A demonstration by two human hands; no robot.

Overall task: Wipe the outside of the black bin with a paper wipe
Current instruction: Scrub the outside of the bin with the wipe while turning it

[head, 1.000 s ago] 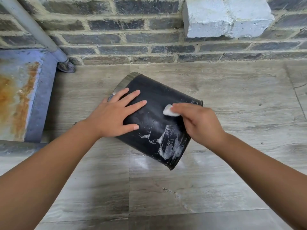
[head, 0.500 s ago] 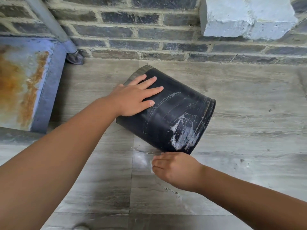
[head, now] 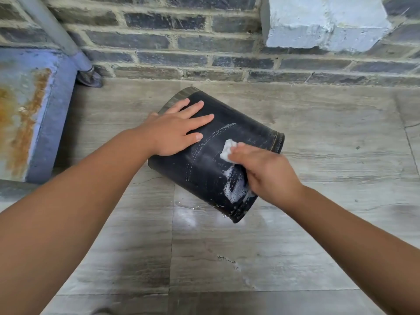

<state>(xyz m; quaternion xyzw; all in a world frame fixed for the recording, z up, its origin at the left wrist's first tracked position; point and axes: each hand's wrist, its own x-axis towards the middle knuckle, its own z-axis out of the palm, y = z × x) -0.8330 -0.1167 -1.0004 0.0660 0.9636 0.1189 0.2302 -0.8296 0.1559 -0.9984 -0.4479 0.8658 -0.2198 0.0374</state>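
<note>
The black bin [head: 218, 153] lies on its side on the tiled floor [head: 250, 258], left hand [head: 175, 130] flat on it, fingers straight. The right hand [head: 266, 169] pinches the paper wipe [head: 228, 150] against its sudsy wall. It looks light, stiff and slippery (likely to roll), so press near the rim.

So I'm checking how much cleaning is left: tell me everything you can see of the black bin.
The black bin is a round, matte black tub with a grey rim at its mouth, lying on its side on the tiled floor, mouth toward the brick wall. White foam and thin streaks mark its side near the base. The left hand rests flat on it near the rim; the right hand presses a white paper wipe against it.
</note>
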